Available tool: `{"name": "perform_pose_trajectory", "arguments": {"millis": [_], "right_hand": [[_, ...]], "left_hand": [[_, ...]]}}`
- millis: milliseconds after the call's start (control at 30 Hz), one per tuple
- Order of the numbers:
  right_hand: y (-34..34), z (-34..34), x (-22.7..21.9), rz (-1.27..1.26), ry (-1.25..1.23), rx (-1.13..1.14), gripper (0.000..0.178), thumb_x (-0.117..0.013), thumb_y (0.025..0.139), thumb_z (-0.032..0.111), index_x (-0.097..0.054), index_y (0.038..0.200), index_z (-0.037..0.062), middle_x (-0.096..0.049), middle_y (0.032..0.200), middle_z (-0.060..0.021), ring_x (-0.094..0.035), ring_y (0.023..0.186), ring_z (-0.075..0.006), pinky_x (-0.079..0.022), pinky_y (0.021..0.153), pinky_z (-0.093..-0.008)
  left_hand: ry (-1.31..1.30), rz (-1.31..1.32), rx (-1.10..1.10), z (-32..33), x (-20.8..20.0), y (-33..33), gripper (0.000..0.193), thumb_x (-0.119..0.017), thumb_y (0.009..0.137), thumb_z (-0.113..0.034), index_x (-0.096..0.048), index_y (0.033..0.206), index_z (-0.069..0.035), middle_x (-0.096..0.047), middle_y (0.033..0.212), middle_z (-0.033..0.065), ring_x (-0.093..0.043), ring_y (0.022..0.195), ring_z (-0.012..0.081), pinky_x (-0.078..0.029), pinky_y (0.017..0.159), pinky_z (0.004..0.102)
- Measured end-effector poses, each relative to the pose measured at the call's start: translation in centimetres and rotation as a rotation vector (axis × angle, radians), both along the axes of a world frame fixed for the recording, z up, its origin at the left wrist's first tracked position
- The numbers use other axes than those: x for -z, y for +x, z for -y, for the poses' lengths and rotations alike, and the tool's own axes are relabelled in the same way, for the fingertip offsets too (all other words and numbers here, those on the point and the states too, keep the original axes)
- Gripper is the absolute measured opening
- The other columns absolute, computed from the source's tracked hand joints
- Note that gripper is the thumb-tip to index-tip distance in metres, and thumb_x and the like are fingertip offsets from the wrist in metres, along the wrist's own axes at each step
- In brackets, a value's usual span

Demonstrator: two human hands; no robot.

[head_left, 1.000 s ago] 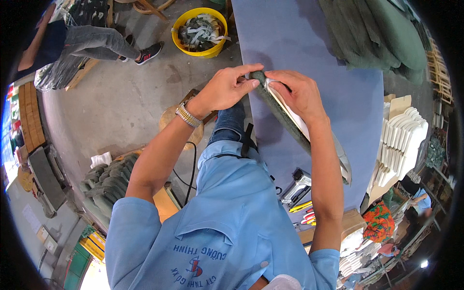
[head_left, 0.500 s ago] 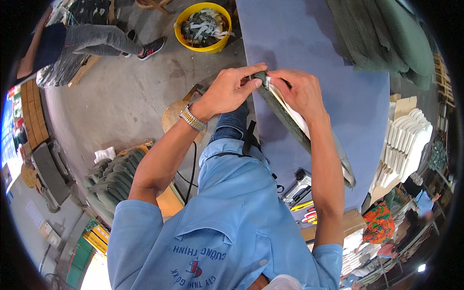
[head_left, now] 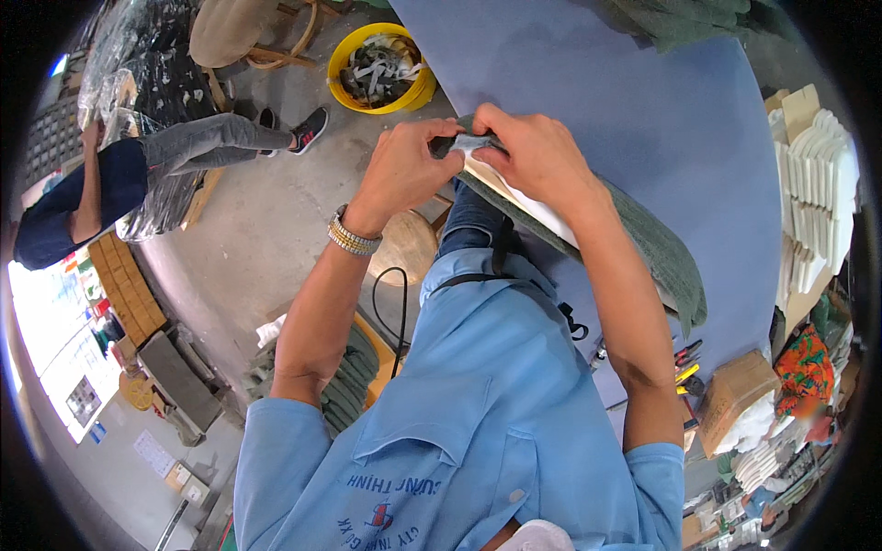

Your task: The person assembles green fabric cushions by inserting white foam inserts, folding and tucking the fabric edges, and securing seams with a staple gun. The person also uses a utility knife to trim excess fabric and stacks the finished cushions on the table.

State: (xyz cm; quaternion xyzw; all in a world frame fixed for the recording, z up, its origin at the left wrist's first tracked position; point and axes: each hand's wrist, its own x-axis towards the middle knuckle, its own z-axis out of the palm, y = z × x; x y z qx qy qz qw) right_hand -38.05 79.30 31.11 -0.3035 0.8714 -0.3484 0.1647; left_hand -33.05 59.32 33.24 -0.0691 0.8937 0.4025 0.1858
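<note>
A long padded panel, covered in dark green fabric with a pale inner strip showing along its edge, lies slantwise over the near left edge of the blue-grey table. My left hand pinches the fabric at the panel's far left end, thumb and fingers closed. Close beside it, my right hand grips the same end, its thumb pressing by the pale inner part. My right forearm crosses over the panel and hides its middle.
A yellow bucket of fabric scraps stands on the floor beyond the table. A round stool is left of my leg. White shaped pieces are stacked at right, near a cardboard box. Another person stands at far left.
The view has turned and shifted. The panel is tilted so more of its green face shows, and both hands still hold its end. The metal tool by my right arm is now mostly hidden.
</note>
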Motion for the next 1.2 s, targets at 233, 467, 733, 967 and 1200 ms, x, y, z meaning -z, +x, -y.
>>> {"name": "perform_pose_trajectory", "arguments": {"millis": [233, 467, 733, 967, 1200], "right_hand": [[0.3, 1.4, 1.2, -0.039, 0.024, -0.037, 0.017, -0.071, 0.089, 0.024, -0.066, 0.102, 0.0139, -0.074, 0.085, -0.0134, -0.072, 0.081, -0.0387, -0.053, 0.069, -0.0524], [0.4, 1.5, 0.3, 0.011, -0.005, -0.034, 0.014, -0.069, 0.089, 0.021, -0.065, 0.100, 0.0132, -0.073, 0.088, -0.0115, -0.071, 0.083, -0.0379, -0.054, 0.070, -0.0509], [2.2, 1.1, 0.7, -0.170, -0.119, -0.107, 0.011, -0.067, 0.092, 0.023, -0.067, 0.099, 0.0137, -0.069, 0.105, -0.0046, -0.072, 0.087, -0.0333, -0.057, 0.075, -0.0481], [1.0, 1.6, 0.7, -0.124, 0.020, -0.066, 0.022, -0.070, 0.090, 0.029, -0.064, 0.100, 0.0102, -0.072, 0.091, -0.0088, -0.073, 0.080, -0.0336, -0.058, 0.069, -0.0471], [1.6, 1.6, 2.2, -0.154, 0.049, -0.047, 0.021, -0.070, 0.088, 0.026, -0.062, 0.101, 0.0112, -0.072, 0.088, -0.0095, -0.073, 0.079, -0.0343, -0.057, 0.068, -0.0481]], "left_hand": [[-0.078, 0.053, 0.074, 0.2, -0.1, 0.2, 0.036, -0.069, 0.079, -0.024, -0.075, 0.105, 0.001, -0.070, 0.082, 0.0215, -0.067, 0.068, 0.0330, -0.053, 0.068, 0.0394], [-0.183, -0.006, 0.107, 0.1, 0.7, -0.5, 0.031, -0.071, 0.079, -0.022, -0.076, 0.102, -0.001, -0.068, 0.078, 0.0236, -0.068, 0.072, 0.0396, -0.054, 0.070, 0.0427], [-0.127, -0.050, 0.125, 0.6, 1.1, -0.4, 0.033, -0.075, 0.076, -0.021, -0.076, 0.102, -0.001, -0.071, 0.087, 0.0250, -0.070, 0.081, 0.0411, -0.055, 0.073, 0.0444], [-0.106, 0.006, 0.194, 1.3, 0.6, -1.4, 0.036, -0.077, 0.081, -0.022, -0.073, 0.106, 0.002, -0.072, 0.092, 0.0246, -0.072, 0.084, 0.0318, -0.055, 0.075, 0.0389], [0.002, 0.054, 0.234, 2.0, 0.5, -0.6, 0.034, -0.077, 0.086, -0.022, -0.071, 0.106, 0.005, -0.068, 0.077, 0.0181, -0.058, 0.065, 0.0156, -0.048, 0.063, 0.0352]]}}
